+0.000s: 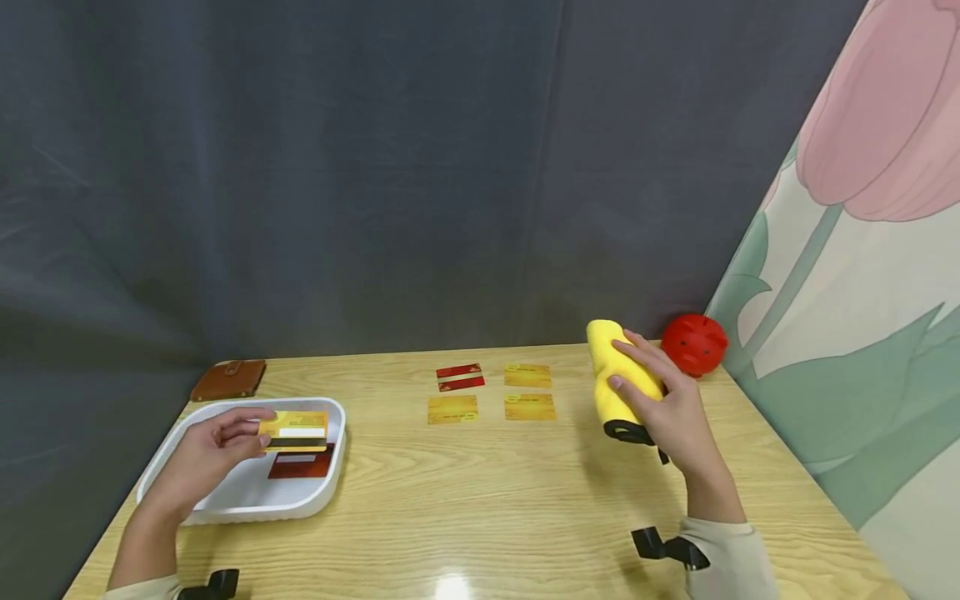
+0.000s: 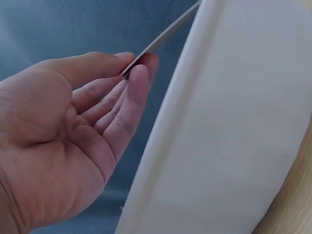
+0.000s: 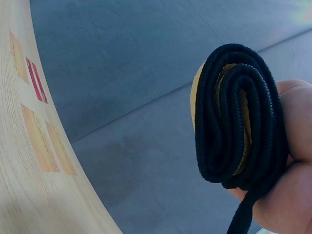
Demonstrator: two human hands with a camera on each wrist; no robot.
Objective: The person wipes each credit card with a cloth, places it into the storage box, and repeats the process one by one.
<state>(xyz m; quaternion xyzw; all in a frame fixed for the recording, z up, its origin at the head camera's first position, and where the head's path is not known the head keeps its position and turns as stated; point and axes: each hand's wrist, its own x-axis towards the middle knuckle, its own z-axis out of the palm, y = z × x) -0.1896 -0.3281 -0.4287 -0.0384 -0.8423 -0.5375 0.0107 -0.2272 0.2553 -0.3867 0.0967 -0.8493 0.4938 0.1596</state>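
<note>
In the head view my left hand (image 1: 206, 454) pinches a yellow bank card (image 1: 303, 421) by its left end, over the white tray (image 1: 315, 505). The card's dark stripe and white strip face up. Inside the tray lies a dark red card (image 1: 300, 467), partly covered by the yellow one. The left wrist view shows the card edge-on between thumb and fingers, beside the tray wall (image 2: 209, 122). My right hand (image 1: 671, 404) grips a rolled yellow towel (image 1: 611, 375) above the table; its black-edged end (image 3: 234, 122) and a hanging loop face the right wrist camera.
Mid-table lie three yellow cards, one at the front left (image 1: 453, 409), and a red piece (image 1: 460, 383) with a light band across it. A brown wallet (image 1: 228, 381) sits behind the tray. A red piggy bank (image 1: 693, 343) stands by the flowered wall. A dark curtain (image 1: 420, 183) hangs behind.
</note>
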